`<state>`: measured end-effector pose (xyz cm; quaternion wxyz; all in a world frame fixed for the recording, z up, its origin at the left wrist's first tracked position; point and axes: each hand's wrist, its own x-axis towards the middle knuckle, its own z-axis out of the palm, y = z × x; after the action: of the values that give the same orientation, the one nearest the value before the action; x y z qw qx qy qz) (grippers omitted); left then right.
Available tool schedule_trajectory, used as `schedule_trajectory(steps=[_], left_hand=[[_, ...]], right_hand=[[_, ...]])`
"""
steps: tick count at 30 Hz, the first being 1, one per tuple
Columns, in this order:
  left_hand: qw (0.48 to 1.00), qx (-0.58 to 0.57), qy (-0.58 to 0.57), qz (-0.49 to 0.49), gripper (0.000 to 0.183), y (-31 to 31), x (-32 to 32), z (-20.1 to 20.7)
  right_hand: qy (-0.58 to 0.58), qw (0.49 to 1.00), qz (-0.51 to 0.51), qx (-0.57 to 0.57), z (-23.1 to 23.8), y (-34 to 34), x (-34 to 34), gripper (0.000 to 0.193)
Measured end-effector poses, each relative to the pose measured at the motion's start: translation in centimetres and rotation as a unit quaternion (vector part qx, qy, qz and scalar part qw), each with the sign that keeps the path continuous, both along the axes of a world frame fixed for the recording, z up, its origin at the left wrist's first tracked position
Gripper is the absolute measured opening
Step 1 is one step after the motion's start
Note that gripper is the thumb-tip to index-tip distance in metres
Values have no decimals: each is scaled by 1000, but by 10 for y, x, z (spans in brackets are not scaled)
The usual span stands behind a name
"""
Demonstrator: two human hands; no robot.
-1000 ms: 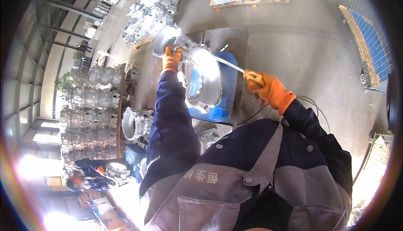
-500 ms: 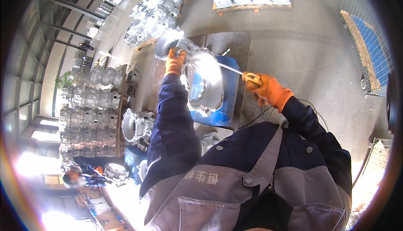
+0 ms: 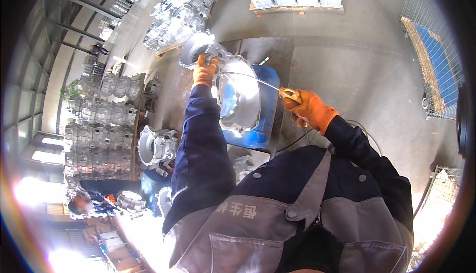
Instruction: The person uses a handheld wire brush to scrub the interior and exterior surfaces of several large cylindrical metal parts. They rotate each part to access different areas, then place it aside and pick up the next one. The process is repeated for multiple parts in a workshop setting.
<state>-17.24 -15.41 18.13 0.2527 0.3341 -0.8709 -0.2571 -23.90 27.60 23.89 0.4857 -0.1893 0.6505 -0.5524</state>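
Note:
A silvery cast-metal housing point(image 3: 251, 102) with a wide round opening rests on a blue drum point(image 3: 270, 89). My left hand point(image 3: 204, 68), in an orange glove, grips the housing's upper left part next to its smaller round end point(image 3: 195, 47), fingers curled over the casting. In my right hand point(image 3: 312, 108), also gloved in orange, is a yellow-handled air blow gun point(image 3: 291, 96), the fingers wrapped around its handle. Its long thin nozzle points left across the wide opening and reaches inside the ring. From beneath that hand a hose point(image 3: 364, 129) trails away.
Stacked castings on a pallet point(image 3: 173, 22) stand at the far left, with more rows point(image 3: 99, 139) at the left. Another housing point(image 3: 157, 145) sits left of my arm. A co-worker point(image 3: 96, 198) is at the lower left. A wire cage point(image 3: 431, 60) stands at the right.
My right hand has shifted slightly left and down, and the blow gun's nozzle now reaches farther into the ring. My left hand keeps its hold on the housing.

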Motion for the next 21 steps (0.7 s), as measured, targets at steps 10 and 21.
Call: schedule_trajectory(steps=[10, 21], left_hand=[[995, -1, 86, -52, 24, -8, -2, -15], [996, 9, 69, -49, 26, 1, 0, -4]], right_hand=[[73, 997, -21, -12, -5, -19, -28, 21], [46, 999, -3, 19, -17, -33, -45, 22]])
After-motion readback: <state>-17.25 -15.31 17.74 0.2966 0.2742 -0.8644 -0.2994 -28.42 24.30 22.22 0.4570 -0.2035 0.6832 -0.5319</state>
